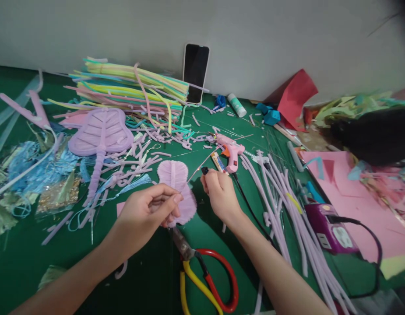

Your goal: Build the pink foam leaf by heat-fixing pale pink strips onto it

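My left hand [153, 204] is closed in a pinch over the lower left of a lilac, ridged, leaf-like pipe-cleaner piece [174, 173]. What its fingertips hold, if anything, is too small to make out. My right hand [219, 192] is closed round a small black object [205, 170]; only its end shows above the fingers. A thin pinkish stick [202, 164] slants past that end. Below the hands lie scissors [184, 245] with one red and one yellow handle. A pink glue gun [233, 155] rests just beyond my right hand.
A larger lilac pipe-cleaner fan [102, 131] lies at left, near blue tassels [36, 164]. Bundled coloured pipe cleaners [130, 87] and a phone [195, 72] are by the wall. Lilac pipe cleaners [287, 214], a purple corded box [332, 227] and pink paper [360, 197] occupy the right.
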